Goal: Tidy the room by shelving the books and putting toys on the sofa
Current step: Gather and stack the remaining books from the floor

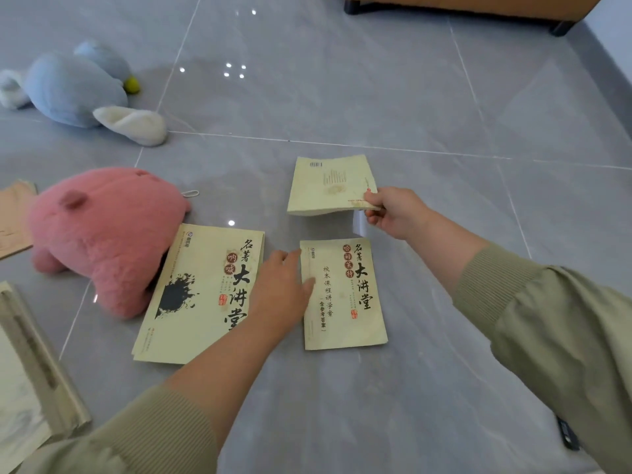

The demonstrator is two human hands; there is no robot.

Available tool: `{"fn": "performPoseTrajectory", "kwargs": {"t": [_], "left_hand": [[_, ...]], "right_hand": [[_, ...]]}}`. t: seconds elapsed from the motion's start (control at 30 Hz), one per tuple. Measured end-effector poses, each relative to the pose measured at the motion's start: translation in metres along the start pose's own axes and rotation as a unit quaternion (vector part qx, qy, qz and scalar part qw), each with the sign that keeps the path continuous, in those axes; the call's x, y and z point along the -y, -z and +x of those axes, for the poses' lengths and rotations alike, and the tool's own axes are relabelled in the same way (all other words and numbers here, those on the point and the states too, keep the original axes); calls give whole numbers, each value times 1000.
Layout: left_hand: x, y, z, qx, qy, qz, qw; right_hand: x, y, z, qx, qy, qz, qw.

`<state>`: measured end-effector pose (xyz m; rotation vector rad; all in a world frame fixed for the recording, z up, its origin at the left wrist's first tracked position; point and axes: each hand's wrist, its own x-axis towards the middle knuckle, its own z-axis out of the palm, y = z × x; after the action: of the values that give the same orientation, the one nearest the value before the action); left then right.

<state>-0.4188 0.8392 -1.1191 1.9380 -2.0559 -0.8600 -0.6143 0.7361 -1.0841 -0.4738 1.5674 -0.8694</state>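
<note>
Three cream booklets lie on the grey tiled floor. My right hand (393,210) pinches the near right corner of the far booklet (328,186), lifting that edge off the floor. My left hand (284,292) rests with its fingers on the left edge of the small near booklet (345,295), between it and the larger booklet (201,295) with a black ink blot. A pink plush toy (102,234) lies partly on the larger booklet's left side. A blue and white plush toy (75,90) lies farther back on the left.
More books (30,371) sit at the lower left edge, and a tan book (13,217) at the left behind the pink toy. The base of a brown sofa (461,5) with dark legs stands at the top right. A dark object (567,436) lies by my right sleeve.
</note>
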Motion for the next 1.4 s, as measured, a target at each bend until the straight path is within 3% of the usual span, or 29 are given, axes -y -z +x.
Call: {"fn": "performPoseTrajectory", "kwargs": {"t": [0.07,0.1,0.17,0.2,0.23,0.37,0.47,0.53,0.6,0.73,0.83,0.97,1.13,1.27,1.4], "left_hand": [[0,11,-1,-21,99,-228,968],[-2,19,0,-9,169,-393,904],[-4,35,-2,35,252,-648,717],[-3,41,-3,55,256,-695,670],[-3,44,-4,76,252,-698,666],[3,46,-12,74,191,-599,774],[9,46,-13,-25,127,-454,882],[9,50,-11,-68,93,-396,911],[2,56,-10,-66,106,-423,898],[-13,67,-11,37,181,-605,774],[-12,61,-14,5,142,-525,839],[8,65,-18,-42,191,-526,828],[50,74,-22,-63,201,-410,888],[88,88,-26,-75,203,-257,942],[120,89,-24,-24,226,-66,972]], "right_hand": [[-5,3,-14,30,16,4,999],[-8,6,-21,47,22,7,999],[-16,9,-35,82,26,15,996],[-19,10,-42,100,30,9,995],[-22,12,-46,114,37,-5,993],[-33,22,-63,159,79,-63,982],[-38,31,-68,102,132,-165,972],[-36,33,-74,45,167,-208,963],[-32,33,-80,30,190,-187,963],[-25,24,-92,116,54,83,988],[-35,20,-93,114,56,50,991],[-59,5,-97,142,-12,0,990],[-86,-37,-108,196,-76,-93,973],[-96,-86,-104,195,-55,-126,971],[-110,-121,-90,189,-79,-261,943]]}}
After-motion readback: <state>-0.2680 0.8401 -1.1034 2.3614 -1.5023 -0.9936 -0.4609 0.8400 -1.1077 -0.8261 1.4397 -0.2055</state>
